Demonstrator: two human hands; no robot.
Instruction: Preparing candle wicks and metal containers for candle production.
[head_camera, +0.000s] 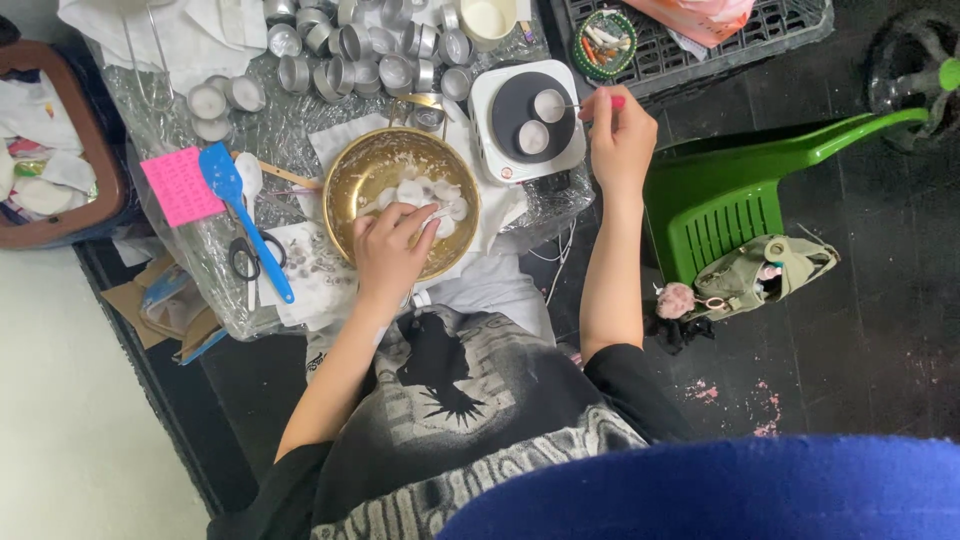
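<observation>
Right hand (620, 135) pinching thin pick (590, 103), tip touching cup (549, 105) on hotplate (527, 120). Left hand (390, 250) curling on white wax lumps (425, 200) in brass bowl (345, 180). Wax likely light, brittle, greasy; pinching edges. Cups likely hot; taking rim.

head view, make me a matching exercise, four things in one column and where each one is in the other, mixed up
Things:
1. left hand
2. right hand
3. blue spatula
4. two small tins

Places:
A. on the white hot plate
B. inside the gold bowl
C. holding a thin pink-tipped stick over the hot plate
D. lying beside the scissors

Pairs: 1-B, 2-C, 3-D, 4-A
</observation>
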